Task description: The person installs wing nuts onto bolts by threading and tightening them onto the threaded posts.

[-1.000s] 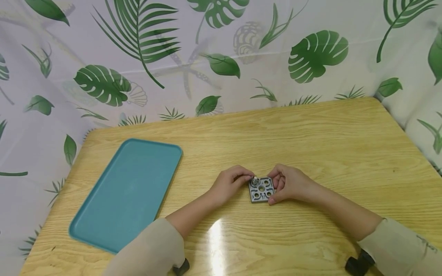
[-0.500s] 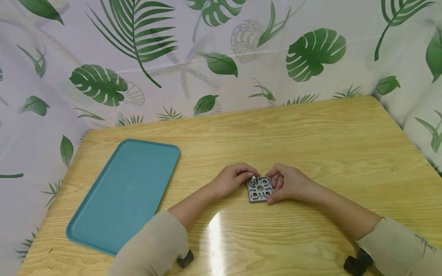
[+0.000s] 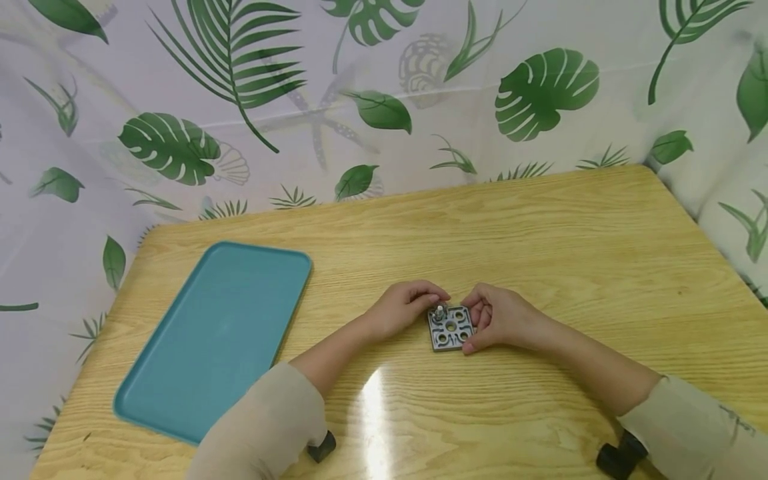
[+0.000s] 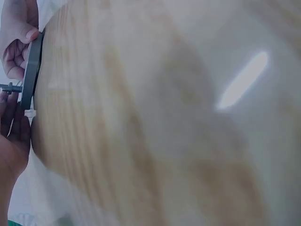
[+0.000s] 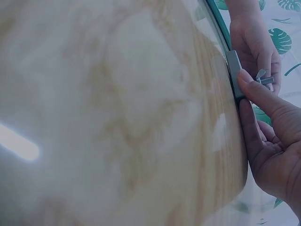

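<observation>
A square grey metal plate [image 3: 451,328] with several round holes is tilted slightly up at mid-table. A bolt [image 5: 268,80] with a wing nut [image 5: 261,74] stands out from its far left corner. My right hand [image 3: 507,317] grips the plate's right side, thumb at the near corner and the other fingers along the side. My left hand [image 3: 402,307] is at the far left corner, its loosely bent fingers right at the bolt and wing nut. Seen edge-on in the left wrist view, the plate [image 4: 32,70] has the left fingers [image 4: 19,125] along its lower end.
A blue-green rectangular tray [image 3: 219,333] lies on the left of the wood-grain table [image 3: 510,233], partly under the left sleeve [image 3: 270,420]. A leaf-print cloth [image 3: 360,80] stands behind the table and along its sides. Black devices [image 3: 621,457] are strapped at both wrists.
My left fingers have drawn slightly away from the wing nut, toward the far side, leaving it more exposed. The right hand keeps its grip on the plate. The head view has shifted slightly.
</observation>
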